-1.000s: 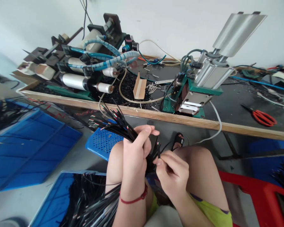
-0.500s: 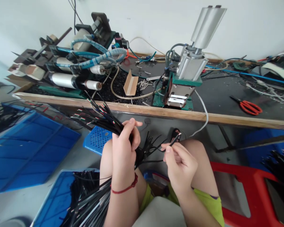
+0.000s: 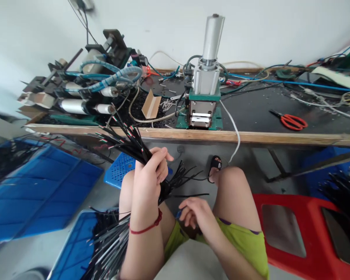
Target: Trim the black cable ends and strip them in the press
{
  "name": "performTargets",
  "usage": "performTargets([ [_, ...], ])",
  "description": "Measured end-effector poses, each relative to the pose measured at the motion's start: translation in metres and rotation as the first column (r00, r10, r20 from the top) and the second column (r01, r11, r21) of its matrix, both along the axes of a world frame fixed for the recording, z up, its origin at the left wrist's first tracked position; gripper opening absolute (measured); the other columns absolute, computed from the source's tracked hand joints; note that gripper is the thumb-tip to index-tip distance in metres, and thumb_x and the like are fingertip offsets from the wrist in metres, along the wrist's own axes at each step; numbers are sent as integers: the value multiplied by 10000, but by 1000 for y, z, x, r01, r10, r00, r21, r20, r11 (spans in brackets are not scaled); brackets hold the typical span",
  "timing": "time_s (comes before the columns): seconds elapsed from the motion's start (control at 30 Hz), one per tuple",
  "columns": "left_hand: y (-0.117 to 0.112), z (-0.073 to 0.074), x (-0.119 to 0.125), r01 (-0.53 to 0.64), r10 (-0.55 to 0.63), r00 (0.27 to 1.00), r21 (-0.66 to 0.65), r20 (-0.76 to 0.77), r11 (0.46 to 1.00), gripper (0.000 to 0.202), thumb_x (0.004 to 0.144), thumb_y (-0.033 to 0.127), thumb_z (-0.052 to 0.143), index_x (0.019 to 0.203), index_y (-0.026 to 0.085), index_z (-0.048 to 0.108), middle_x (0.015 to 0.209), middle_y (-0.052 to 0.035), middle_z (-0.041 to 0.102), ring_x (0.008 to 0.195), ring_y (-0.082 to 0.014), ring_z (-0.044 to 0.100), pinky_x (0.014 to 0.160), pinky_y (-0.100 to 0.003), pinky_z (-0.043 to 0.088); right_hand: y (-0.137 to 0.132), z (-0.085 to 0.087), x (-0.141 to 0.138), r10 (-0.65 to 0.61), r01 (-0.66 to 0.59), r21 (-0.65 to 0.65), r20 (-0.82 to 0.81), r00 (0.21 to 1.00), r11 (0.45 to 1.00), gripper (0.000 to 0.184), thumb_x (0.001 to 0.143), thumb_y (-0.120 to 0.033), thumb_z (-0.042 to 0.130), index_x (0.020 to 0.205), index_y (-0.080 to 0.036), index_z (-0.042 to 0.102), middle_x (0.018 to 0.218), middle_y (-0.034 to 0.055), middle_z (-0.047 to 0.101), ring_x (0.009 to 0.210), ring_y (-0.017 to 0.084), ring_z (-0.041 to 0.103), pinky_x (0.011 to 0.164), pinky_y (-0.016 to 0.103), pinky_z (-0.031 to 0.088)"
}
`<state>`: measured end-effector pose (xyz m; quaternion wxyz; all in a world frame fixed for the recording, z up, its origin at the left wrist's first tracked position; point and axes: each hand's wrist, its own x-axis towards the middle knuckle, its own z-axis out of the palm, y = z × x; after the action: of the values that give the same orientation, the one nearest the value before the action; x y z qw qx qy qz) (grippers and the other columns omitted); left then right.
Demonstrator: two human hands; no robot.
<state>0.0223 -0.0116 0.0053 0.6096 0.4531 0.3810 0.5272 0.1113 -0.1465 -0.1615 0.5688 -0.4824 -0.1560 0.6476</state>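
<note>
My left hand (image 3: 153,165) is closed around a bundle of black cables (image 3: 130,142). At the upper end, red, green and white inner wires show at the stripped tips; black ends fan out below the fist. My right hand (image 3: 195,212) hangs over my lap with its fingers loosely bent and apart, and I see nothing in it. One cable end sticks out just above that hand. At the bench edge stands a pneumatic press (image 3: 204,93) with a silver cylinder and green base.
Red-handled scissors (image 3: 294,121) lie on the bench (image 3: 251,116). At the left is a machine with white rollers (image 3: 72,105). A blue crate (image 3: 72,245) of black cables stands by my left leg, a red stool (image 3: 309,233) by my right. A folded cardboard piece (image 3: 151,105) sits among black scraps.
My right hand has let go of the single cable it pinched and dropped down and left to my lap. The left hand keeps its bundle. My view has swung right.
</note>
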Motion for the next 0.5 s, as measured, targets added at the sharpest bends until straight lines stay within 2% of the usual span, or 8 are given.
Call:
performTargets([
  [0.07,-7,2,2,35,-35,999,3,-27,999,298,925,265,787,641,179,763,422,90,290,341,-40,211,420,-246,140,6,-10,-10,66,-66,15,-37,997,998,645,743,-780,942,890,-165,815,758,108,825,606,198,702,500,246,404],
  [0.17,-21,4,2,82,-82,996,-9,-31,997,302,937,267,783,647,185,766,449,84,296,372,-44,220,444,-254,133,15,-11,-19,96,-91,60,-97,991,994,851,647,-936,938,1087,-213,856,1173,155,889,993,285,802,738,327,567],
  [0.23,-29,4,2,112,-113,993,-36,-24,993,294,927,268,794,646,186,764,466,78,308,391,-49,227,453,-258,120,16,-3,-24,109,-90,124,-150,983,988,931,629,-993,917,1210,-269,847,1429,130,833,1265,325,762,939,388,595],
  [0.3,-36,5,1,140,-141,990,-58,-20,989,293,915,274,802,640,183,761,468,76,310,399,-52,225,455,-260,111,15,9,-28,149,-98,220,-229,962,970,918,638,-955,957,1282,-314,830,1576,84,763,1437,340,683,1098,436,565],
  [0.4,-41,6,-4,126,-127,992,-53,-11,991,301,907,289,802,631,182,749,449,82,293,389,-53,228,451,-252,141,13,24,-36,204,-75,325,-383,901,943,842,629,-805,1070,1284,-334,828,1588,40,758,1477,336,658,1192,464,532],
  [0.5,-45,7,-12,147,-145,989,-66,33,987,306,881,322,830,623,185,741,430,89,289,373,-50,222,432,-233,164,21,28,-41,72,73,228,-571,818,971,676,638,-585,1152,1164,-287,849,1394,36,852,1348,287,734,1137,396,574],
])
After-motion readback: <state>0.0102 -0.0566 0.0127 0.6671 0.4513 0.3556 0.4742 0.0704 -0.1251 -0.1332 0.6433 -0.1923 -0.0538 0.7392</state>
